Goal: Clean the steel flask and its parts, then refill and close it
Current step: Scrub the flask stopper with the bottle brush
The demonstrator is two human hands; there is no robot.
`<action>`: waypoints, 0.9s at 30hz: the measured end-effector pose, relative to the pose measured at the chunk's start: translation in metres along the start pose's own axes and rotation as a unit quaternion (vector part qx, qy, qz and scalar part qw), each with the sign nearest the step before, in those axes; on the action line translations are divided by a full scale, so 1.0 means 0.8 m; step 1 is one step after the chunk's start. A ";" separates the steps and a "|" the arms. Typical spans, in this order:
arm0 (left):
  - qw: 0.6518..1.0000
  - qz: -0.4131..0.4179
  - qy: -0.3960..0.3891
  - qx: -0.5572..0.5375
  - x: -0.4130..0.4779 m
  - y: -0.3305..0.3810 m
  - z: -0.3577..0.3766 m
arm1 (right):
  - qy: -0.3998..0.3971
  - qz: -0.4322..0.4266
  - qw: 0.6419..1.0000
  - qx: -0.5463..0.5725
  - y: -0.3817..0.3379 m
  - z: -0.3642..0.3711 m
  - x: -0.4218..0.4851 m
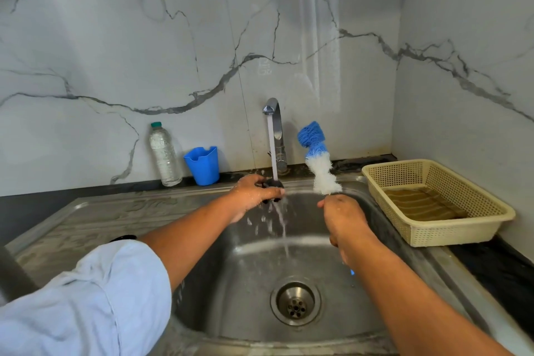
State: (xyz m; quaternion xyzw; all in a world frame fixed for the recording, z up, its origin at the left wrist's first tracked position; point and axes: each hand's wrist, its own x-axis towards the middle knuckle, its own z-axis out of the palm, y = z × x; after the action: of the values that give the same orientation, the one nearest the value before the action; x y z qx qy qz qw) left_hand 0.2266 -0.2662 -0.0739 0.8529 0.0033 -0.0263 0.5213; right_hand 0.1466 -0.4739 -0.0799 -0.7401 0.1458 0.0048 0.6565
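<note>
Under the tap, where the water stream lands, the left hand holds a small dark flask part, probably the lid or stopper, with its fingers curled round it. Just right of the tap, the right hand is clamped in a fist on the handle of a bottle brush, which stands upright with its blue and white bristles level with the spout. The flask body itself is not plainly in view.

The dark flask part looks light and rigid, and it is wet, so it is likely slippery. I would grip it by its outer edge with several fingers rather than pinch it. The brush head is soft and springy, and its handle is the place to hold it.

Below the tap, the steel sink holds only running water and splashes around its drain strainer. Left of the tap stand a blue plastic cup, whose contents cannot be seen, and beyond it a clear plastic bottle with a green cap that looks nearly full of water. Right of the tap, a cream perforated basket holds something flat and brown that I cannot identify.
</note>
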 end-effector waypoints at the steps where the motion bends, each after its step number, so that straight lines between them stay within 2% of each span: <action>1: 1.000 -0.019 -0.006 -0.011 -0.002 0.003 0.003 | -0.002 -0.003 1.000 0.000 0.000 -0.001 -0.001; 3: 0.996 -0.060 -0.016 -0.069 -0.005 0.007 0.009 | -0.008 -0.013 1.000 -0.001 0.000 -0.002 -0.004; 6: 0.972 -0.106 -0.019 -0.210 -0.009 0.012 0.016 | -0.009 -0.012 1.000 -0.002 0.000 -0.002 -0.005; 10: 0.953 -0.123 -0.013 -0.275 -0.009 0.010 0.021 | -0.011 -0.008 1.000 -0.009 -0.002 -0.003 -0.006; 19: 0.978 -0.075 0.053 -0.189 0.007 0.002 0.020 | -0.022 0.011 0.999 -0.042 0.001 -0.002 0.004; 24: 0.974 -0.044 0.036 -0.218 -0.004 0.008 0.016 | -0.035 -0.056 0.997 -0.048 0.016 0.003 0.014; 27: 0.982 -0.030 0.023 -0.186 -0.009 0.008 0.015 | -0.035 -0.049 0.996 -0.069 0.016 0.002 0.015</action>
State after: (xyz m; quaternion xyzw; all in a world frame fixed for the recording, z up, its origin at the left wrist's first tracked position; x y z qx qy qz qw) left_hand 0.2189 -0.2797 -0.0731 0.7410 0.0460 -0.0215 0.6696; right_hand 0.1557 -0.4760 -0.0948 -0.7891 0.0854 0.0083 0.6082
